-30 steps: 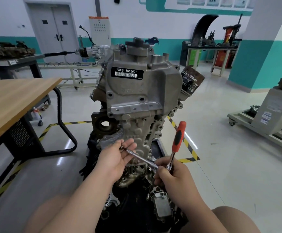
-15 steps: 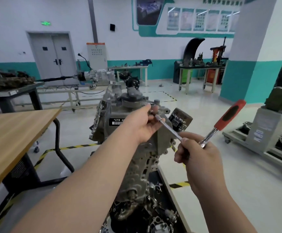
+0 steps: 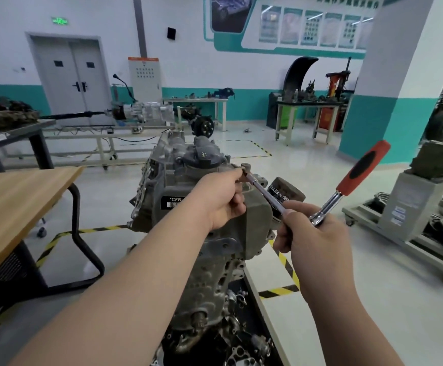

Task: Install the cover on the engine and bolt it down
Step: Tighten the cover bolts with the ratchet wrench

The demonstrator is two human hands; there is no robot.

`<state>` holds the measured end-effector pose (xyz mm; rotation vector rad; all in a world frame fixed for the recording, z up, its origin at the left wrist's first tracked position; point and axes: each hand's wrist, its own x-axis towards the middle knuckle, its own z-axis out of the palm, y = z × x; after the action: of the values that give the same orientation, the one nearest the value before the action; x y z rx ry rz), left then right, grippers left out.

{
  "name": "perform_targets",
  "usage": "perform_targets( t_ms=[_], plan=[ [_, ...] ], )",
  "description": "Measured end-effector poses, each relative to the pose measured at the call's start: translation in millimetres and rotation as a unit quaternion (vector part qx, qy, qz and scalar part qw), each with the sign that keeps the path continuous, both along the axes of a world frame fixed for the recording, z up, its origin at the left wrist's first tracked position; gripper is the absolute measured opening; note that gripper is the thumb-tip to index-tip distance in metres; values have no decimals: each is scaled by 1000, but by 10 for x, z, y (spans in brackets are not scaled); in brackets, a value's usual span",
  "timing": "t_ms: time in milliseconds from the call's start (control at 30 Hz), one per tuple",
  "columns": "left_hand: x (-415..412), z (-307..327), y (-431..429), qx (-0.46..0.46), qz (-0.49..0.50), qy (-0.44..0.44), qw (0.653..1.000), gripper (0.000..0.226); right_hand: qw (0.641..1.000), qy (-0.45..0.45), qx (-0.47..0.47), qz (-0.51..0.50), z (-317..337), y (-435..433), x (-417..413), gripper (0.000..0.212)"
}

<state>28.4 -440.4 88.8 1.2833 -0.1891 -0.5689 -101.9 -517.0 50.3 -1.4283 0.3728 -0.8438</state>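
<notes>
The engine (image 3: 210, 281) stands upright on a glossy grey workshop floor (image 3: 373, 286) marked with yellow-black hazard tape (image 3: 278, 291). A wooden table (image 3: 17, 202) is to its left. Behind are a grey double door (image 3: 72, 75), teal-banded walls and a white-and-teal pillar (image 3: 389, 75).

A second ago both hands worked low on the engine's front and the ratchet handle stood nearly upright. Now they are up at the top right corner of the cover (image 3: 257, 217), and the handle leans much further to the right.

The cover sits on the engine's upper front and carries a black "CFB" label (image 3: 171, 202). The oil filter (image 3: 293, 191) is just beside it on the right.

The left hand (image 3: 220, 204) has its fingers curled, pinching the far tip of the extension bar (image 3: 264, 192) at a boss on that corner. The bar's long axis runs from there down and right into the right hand (image 3: 313, 233), which is closed around the head of the ratchet (image 3: 363, 167). The ratchet's red-and-black handle points up and to the right, away from the engine.
</notes>
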Motion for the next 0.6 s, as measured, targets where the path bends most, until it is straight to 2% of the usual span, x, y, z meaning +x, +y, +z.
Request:
perform_targets(
  t_ms=[167,267,333,367,433,467,500,533,567,600],
  plan=[
    [45,-64,-27,-57,33,23,998,36,998,5,-57,5,24,-15,67,21],
    [21,-166,-78,-73,81,24,994,33,998,-53,-29,-28,-16,-173,72,18],
    [-32,-248,-140,-97,118,26,988,33,992,-90,62,-64,-120,-336,166,16],
    [-64,-298,-177,-107,141,29,984,32,983,-101,138,-69,-201,-392,248,16],
    [-149,-374,-208,-108,177,20,978,30,949,-114,292,-41,-343,-387,418,15],
    [-173,-392,-191,-68,191,-29,979,29,939,-112,325,-19,-389,-352,491,14],
    [-174,-403,-152,16,203,-126,971,26,940,-108,325,-2,-417,-321,547,12],
    [-170,-395,-94,119,213,-256,935,22,944,-109,310,12,-422,-297,579,10],
    [-161,-350,-31,200,221,-383,874,16,949,-117,292,20,-402,-278,591,10],
    [-134,-270,17,252,217,-471,817,11,952,-127,278,24,-371,-276,601,9]
  ],
)
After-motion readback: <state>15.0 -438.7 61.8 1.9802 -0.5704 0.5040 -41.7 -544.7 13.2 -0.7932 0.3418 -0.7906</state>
